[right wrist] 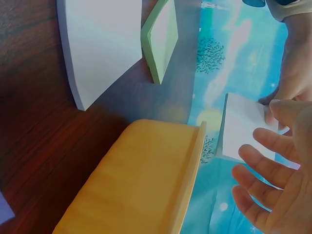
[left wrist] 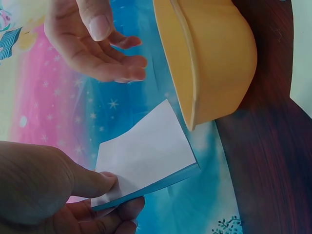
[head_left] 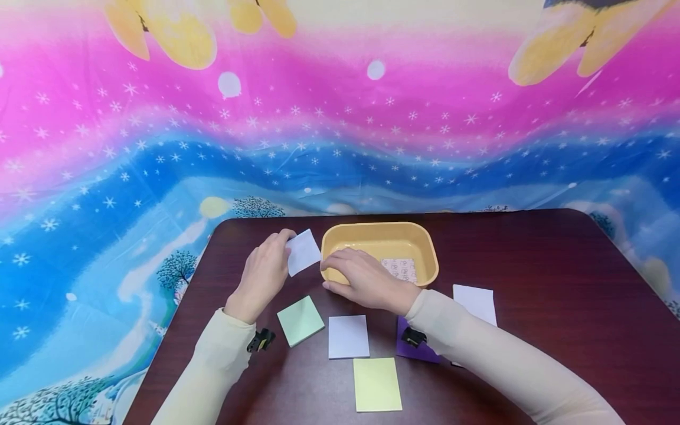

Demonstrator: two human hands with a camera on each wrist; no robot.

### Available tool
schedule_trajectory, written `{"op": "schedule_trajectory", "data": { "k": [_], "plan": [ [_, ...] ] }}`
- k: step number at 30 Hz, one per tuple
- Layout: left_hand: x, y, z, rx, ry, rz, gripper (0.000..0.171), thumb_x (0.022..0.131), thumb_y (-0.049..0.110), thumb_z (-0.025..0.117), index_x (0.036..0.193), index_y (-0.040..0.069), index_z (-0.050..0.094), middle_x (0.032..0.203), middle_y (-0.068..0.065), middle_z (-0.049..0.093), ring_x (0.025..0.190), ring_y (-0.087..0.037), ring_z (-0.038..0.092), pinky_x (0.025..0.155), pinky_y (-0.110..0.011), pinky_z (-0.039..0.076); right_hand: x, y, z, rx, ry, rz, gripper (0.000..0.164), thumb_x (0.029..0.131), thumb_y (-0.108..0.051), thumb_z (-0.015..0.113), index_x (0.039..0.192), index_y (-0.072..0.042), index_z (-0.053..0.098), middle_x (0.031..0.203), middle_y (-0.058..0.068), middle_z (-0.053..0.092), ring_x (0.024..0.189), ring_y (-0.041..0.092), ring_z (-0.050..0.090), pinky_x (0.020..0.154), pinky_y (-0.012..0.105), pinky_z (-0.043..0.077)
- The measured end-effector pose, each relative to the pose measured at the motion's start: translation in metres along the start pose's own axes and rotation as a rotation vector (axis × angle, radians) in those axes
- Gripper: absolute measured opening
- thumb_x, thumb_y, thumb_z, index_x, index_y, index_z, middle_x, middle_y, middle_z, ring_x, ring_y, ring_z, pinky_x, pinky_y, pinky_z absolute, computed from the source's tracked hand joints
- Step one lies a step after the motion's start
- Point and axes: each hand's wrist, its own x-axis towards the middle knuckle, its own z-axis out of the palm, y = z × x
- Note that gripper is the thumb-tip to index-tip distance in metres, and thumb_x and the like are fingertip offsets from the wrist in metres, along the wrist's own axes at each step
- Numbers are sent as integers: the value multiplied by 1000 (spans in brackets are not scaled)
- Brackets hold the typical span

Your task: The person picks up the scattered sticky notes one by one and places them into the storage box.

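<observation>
On the tabletop (head_left: 531, 254) sits the yellow tub (head_left: 378, 234). Your right hand (head_left: 366, 278) hovers above its left end, fingers spread and loosely bent, holding nothing; left of the tub, your left hand (head_left: 262, 273) pinches the white pad (head_left: 304, 254) near one corner, thumb above and fingers beneath. Just beside the tub's left rim, the pad should be light, bendy and easily creased, so an edge grip suits. Inside the tub lies a patterned paper (head_left: 402, 270).

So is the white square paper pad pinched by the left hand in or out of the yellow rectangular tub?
Out: the left hand holds the pad in the air, beside the tub.
</observation>
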Motion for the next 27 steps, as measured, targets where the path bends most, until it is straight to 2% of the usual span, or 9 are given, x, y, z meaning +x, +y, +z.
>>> {"op": "schedule_trajectory", "data": {
  "k": [27],
  "plan": [
    [-1,18,4,-9,2,66,27,90,4,55,116,6,59,96,-11,64,70,-24,59,59,-38,50,-11,14,-10,10,0,57,31,89,-35,59,110,-13,66,107,-3,64,102,15,56,90,35,43]
  ]
}}
